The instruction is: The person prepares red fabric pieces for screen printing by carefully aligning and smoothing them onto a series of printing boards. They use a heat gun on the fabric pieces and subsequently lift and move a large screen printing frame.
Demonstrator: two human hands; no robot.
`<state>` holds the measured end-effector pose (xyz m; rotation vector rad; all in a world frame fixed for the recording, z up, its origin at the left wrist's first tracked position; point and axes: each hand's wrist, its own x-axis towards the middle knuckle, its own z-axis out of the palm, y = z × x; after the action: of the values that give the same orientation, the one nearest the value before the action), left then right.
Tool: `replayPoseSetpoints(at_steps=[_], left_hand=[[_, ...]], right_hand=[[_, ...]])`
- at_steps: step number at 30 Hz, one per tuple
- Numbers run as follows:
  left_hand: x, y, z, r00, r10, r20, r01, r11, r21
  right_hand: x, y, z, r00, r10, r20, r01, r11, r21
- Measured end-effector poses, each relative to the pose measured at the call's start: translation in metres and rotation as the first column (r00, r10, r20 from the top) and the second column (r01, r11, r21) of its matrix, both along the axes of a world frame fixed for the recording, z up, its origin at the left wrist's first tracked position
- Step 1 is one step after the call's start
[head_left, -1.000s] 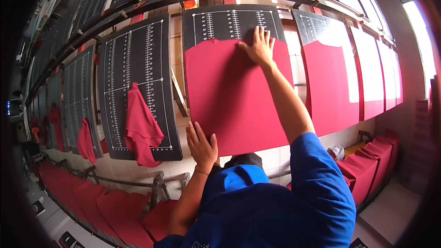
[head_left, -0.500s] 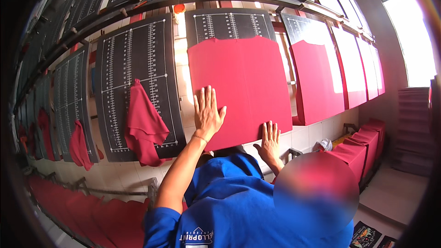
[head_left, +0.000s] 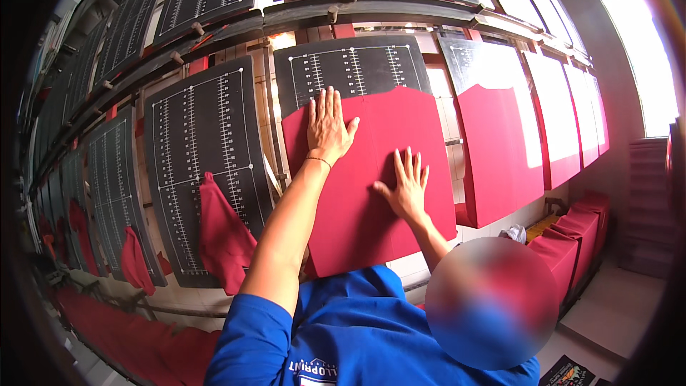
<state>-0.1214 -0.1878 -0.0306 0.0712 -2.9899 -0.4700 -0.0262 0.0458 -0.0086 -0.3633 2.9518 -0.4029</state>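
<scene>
A crimson cloth panel (head_left: 375, 214) lies smooth over the near part of a black board (head_left: 332, 64) marked with white ruled scales. My left hand (head_left: 331, 129) is flat at the panel's far left edge, its fingertips reaching past the cloth onto the dark surface. Lower and to the right, my right hand (head_left: 409, 186) has its fingers spread over the middle of the panel. Whether that palm presses down or hovers slightly, I cannot tell. Neither hand grips anything.
On the left, a similar board (head_left: 189, 136) carries a crumpled crimson cloth (head_left: 223, 243). Another crimson panel (head_left: 500, 150) covers the board on the right. A dark rail (head_left: 300, 16) runs behind the row. Crimson-draped blocks (head_left: 557, 246) stand at lower right, more crimson cloth (head_left: 136, 329) at lower left.
Both hands have slid away from me up the panel, the left to its far edge, the right from the near edge to the middle. The view has shifted slightly.
</scene>
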Motion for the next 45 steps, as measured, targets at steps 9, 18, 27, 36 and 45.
replayPoseSetpoints(at_steps=[9,18,27,36,45], left_hand=[[0.044,0.012,0.006,0.998,-0.039,0.044,0.038,0.999,0.003],[0.121,-0.007,0.015,0.988,-0.110,0.104,0.103,0.992,0.073],[0.314,-0.139,0.078,0.964,-0.190,0.188,0.159,0.973,0.167],[0.355,-0.248,0.056,0.935,-0.354,-0.005,0.350,0.922,0.165],[0.222,-0.328,0.128,0.948,0.117,-0.298,0.204,0.496,0.844]], right_hand=[[-0.196,-0.065,-0.022,0.976,-0.159,-0.150,0.153,0.987,-0.054],[-0.081,-0.033,-0.017,0.995,-0.082,-0.064,0.077,0.993,-0.084],[0.236,0.048,0.040,0.952,-0.144,0.270,0.100,0.980,0.171],[0.294,-0.234,0.054,0.946,0.013,0.325,0.169,0.834,-0.525],[0.312,-0.323,0.025,0.951,-0.014,0.308,0.156,0.884,-0.441]])
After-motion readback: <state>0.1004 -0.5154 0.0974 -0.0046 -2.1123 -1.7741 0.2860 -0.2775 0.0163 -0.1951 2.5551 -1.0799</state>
